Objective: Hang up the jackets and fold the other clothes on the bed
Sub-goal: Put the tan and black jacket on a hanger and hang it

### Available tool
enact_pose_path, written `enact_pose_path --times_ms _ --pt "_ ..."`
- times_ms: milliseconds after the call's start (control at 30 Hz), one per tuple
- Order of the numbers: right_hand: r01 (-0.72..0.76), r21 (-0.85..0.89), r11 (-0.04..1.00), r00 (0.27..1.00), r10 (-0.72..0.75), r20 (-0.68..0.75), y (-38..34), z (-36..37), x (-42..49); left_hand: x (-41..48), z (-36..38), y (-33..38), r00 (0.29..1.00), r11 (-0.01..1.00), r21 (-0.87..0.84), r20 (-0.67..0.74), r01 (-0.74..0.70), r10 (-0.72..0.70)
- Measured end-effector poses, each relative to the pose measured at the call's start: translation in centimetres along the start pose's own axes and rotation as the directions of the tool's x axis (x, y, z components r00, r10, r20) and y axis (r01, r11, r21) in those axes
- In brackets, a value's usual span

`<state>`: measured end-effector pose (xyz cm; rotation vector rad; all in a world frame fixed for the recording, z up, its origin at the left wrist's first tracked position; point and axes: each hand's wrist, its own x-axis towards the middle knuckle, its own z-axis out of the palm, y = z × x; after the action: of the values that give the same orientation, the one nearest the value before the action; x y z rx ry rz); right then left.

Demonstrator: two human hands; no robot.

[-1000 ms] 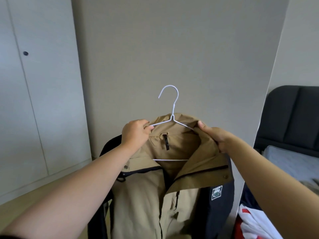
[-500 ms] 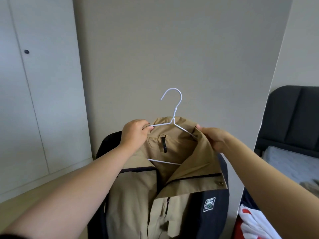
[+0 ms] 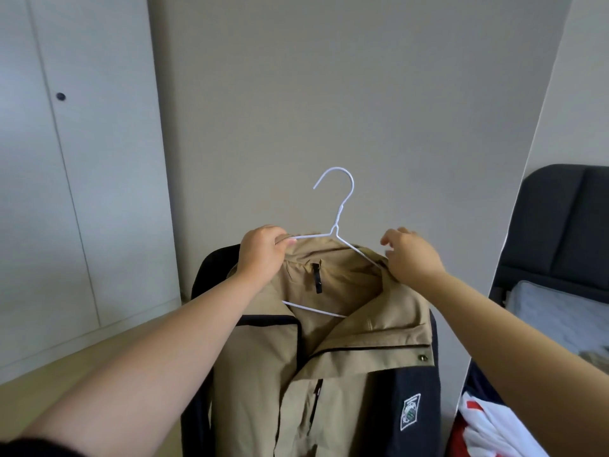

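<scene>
While the left hand (image 3: 262, 255) grips the white hanger (image 3: 341, 211) at centre frame, the tan-and-navy jacket (image 3: 359, 341) hangs on it, the right hand (image 3: 412, 258) touching its collar with loose, parted fingers.

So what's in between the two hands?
In the head view, the white hanger, hook up, stands between the left hand and the right hand, above the tan jacket collar.

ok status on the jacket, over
Left hand grips white hanger at jacket collar. Right hand at the other shoulder, grip unclear. Jacket on hanger, not yet hung; nothing blocking in view.
</scene>
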<state>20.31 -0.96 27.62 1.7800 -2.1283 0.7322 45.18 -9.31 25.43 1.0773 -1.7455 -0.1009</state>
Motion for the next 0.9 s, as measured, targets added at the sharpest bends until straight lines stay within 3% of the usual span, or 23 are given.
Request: enact_pose_path --times_ms 33,100,233,333,400,467,533,633,667,700,733,767,800,900 --pt "0.020 0.119 0.993 0.997 -0.011 -0.082 -0.3 0.1 -0.2 0.0 0.0 0.1 1.000 1.000 -0.002 0.000 0.004 -0.004" --pt "0.032 0.221 0.975 0.996 -0.013 -0.088 -1.0 0.3 -0.6 0.1 -0.1 0.2 1.000 0.999 -0.025 -0.009 0.022 -0.023" --pt "0.111 0.091 0.990 0.993 -0.114 0.024 -2.2 1.6 -1.1 0.0 -0.2 1.1 0.995 0.992 -0.087 0.043 0.093 -0.090" --pt "0.050 0.062 0.997 0.999 -0.049 -0.019 -2.2 1.7 -0.3 0.3 -0.7 2.2 0.959 0.989 -0.059 0.256 0.138 -0.118" --pt "0.018 0.040 0.999 0.999 -0.017 -0.042 -1.9 1.8 -0.2 0.8 -1.8 2.7 0.887 0.977 -0.067 0.435 0.205 -0.156" --pt "0.016 0.017 1.000 0.995 -0.014 -0.103 -1.6 1.8 -0.4 1.5 -2.8 3.0 0.803 0.916 -0.168 0.555 0.364 -0.217" --pt "0.035 -0.005 0.999 0.989 -0.035 -0.145 -1.6 1.9 -0.7 2.3 -3.3 3.4 0.708 0.802 -0.226 0.635 0.554 -0.310" --pt "0.051 -0.018 0.999 0.977 -0.053 -0.204 -1.5 1.7 -0.9 3.0 -3.2 3.4 0.505 0.543 -0.221 0.735 0.810 -0.453" --pt "0.062 -0.008 0.998 0.969 -0.062 -0.239 -1.4 1.6 -1.0 3.0 -3.0 3.2 0.486 0.535 -0.197 0.733 0.822 -0.477" --pt "0.077 0.007 0.997 0.957 -0.072 -0.279 -1.4 1.6 -1.2 2.9 -2.8 2.9 0.508 0.642 -0.098 0.705 0.760 -0.494" --pt "0.089 0.021 0.996 0.946 -0.078 -0.314 -1.4 1.5 -1.3 2.7 -2.6 2.7 0.558 0.787 0.079 0.662 0.612 -0.500" --pt "0.099 0.025 0.995 0.937 -0.085 -0.338 -1.4 1.6 -1.4 2.4 -2.3 2.5 0.637 0.868 0.255 0.597 0.425 -0.487" --pt "0.105 0.019 0.994 0.933 -0.092 -0.349 -1.4 1.7 -1.4 2.3 -1.9 2.4 0.725 0.887 0.361 0.522 0.288 -0.448" --pt "0.065 -0.031 0.997 0.940 -0.072 -0.332 -1.0 2.0 -1.0 2.2 -1.9 2.5 0.906 0.879 0.467 0.327 0.094 -0.271"
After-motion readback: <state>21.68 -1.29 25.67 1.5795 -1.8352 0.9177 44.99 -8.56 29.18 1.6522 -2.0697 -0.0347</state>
